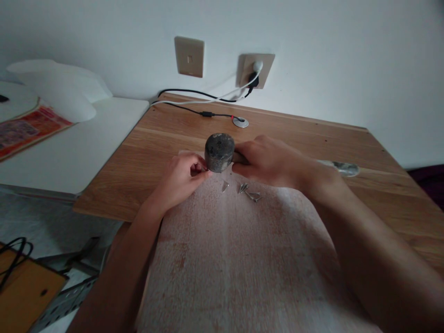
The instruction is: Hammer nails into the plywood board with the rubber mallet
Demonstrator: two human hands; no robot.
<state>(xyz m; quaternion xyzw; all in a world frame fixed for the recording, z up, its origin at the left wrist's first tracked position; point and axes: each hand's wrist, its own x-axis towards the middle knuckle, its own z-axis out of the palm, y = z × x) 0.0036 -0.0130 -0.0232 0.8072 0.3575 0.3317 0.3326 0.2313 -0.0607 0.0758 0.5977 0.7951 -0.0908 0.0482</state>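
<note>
My right hand (260, 159) is closed round the handle of a mallet with a thick, dark, scuffed head (219, 153). The mallet head is over the far end of a pale, worn wooden board (222, 249). Just left of the head, my left hand (183, 178) is closed, thumb and forefinger pinched at the board's far left edge. What sits in that pinch is too small and too hidden to name. Several loose metal nails or screws (255, 196) lie on the board, nearer to me than the mallet.
Beneath the board stands a wooden desk (166, 127) against the wall. Cables (208, 99) run along its back to a wall socket (258, 69). A silvery strip (347, 169) lies beyond my right wrist. A white table (118, 134) with white wrapping (65, 88) is at left.
</note>
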